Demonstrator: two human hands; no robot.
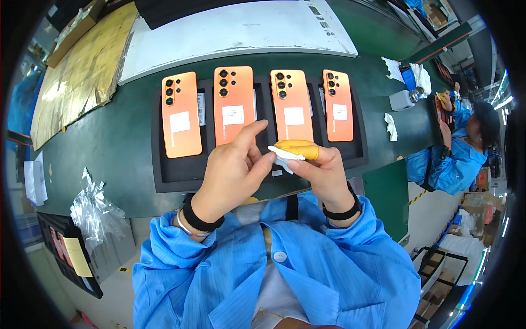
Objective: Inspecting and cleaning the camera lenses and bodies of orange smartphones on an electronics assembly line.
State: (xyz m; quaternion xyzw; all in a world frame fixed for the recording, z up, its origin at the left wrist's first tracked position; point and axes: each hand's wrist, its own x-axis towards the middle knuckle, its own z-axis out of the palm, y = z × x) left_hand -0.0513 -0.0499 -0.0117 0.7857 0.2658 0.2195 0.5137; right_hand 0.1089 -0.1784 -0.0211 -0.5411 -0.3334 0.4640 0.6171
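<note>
Several orange smartphones [233, 129] lie back up in a black tray [164, 178], each with a white label on its back. Just over the tray's near edge, my right hand [327, 170] pinches a small white wiping cloth [285, 156] between its thumb and fingers. Yellow finger cots [296, 148] cover fingertips of that hand. My left hand [229, 175] meets the cloth's left end with its thumb against curled fingers, while its index finger points out toward the phones. Part of the left fingers is hidden behind the thumb. Black bands circle both wrists.
Clear plastic film [97, 211] lies at the left above another black tray [93, 282]. A white board [235, 35] borders the green bench [104, 145] at the back. A bottle [404, 100] and crumpled white cloth [390, 127] stand right, near a co-worker in blue [457, 164].
</note>
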